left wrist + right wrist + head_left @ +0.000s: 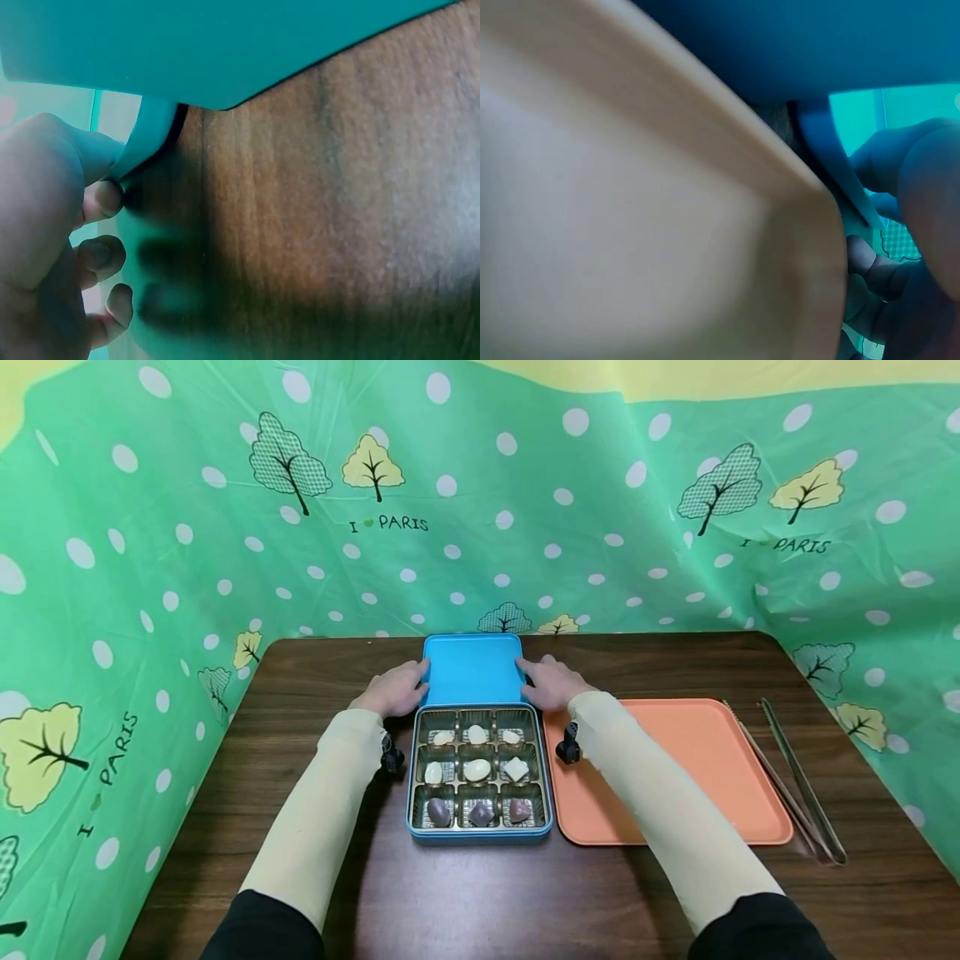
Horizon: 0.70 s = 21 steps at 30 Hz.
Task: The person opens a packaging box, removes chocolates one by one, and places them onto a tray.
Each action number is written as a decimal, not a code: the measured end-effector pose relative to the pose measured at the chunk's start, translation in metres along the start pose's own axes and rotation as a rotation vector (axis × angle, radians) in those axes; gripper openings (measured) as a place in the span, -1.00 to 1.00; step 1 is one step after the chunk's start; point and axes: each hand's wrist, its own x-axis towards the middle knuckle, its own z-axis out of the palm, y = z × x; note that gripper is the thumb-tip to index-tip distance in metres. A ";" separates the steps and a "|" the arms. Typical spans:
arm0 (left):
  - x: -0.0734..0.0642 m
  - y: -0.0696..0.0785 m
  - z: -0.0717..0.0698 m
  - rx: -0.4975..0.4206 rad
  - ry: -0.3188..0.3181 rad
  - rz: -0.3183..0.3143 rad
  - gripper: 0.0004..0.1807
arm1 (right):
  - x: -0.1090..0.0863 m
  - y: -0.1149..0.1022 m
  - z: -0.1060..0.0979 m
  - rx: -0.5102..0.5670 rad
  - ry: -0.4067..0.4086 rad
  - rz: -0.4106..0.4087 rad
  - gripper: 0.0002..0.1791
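A blue tin box (480, 836) sits at the table's middle, its blue lid (474, 670) lying back at the far side. Inside, a gold divided tray (459, 782) holds stones: whitish ones like the oval stone (477, 770) in the far and middle rows, purple ones like the rough stone (481, 813) in the near row. My left hand (395, 689) holds the lid's left edge, thumb against the rim in the left wrist view. On the opposite edge, my right hand (553, 682) holds the lid with thumb and fingers, partly hidden behind a tray wall in the right wrist view.
An orange tray (720, 777) stands right beside the box, under my right forearm. Long metal tongs (806, 789) lean across its right edge. A green patterned cloth (480, 527) hangs around the wooden table (300, 760) at the back and sides.
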 end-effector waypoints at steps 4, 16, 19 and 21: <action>-0.005 0.001 -0.002 0.006 -0.015 0.010 -0.29 | 0.000 0.001 0.002 0.022 0.003 -0.009 -0.26; -0.019 -0.018 0.000 -0.284 0.142 0.092 -0.30 | -0.008 0.014 -0.004 0.124 0.073 -0.101 -0.26; -0.029 -0.022 -0.001 -0.406 0.227 0.101 -0.34 | -0.020 0.019 -0.010 0.155 0.124 -0.122 -0.26; -0.039 -0.023 -0.002 -0.478 0.264 0.110 -0.38 | -0.029 0.024 -0.013 0.168 0.167 -0.138 -0.27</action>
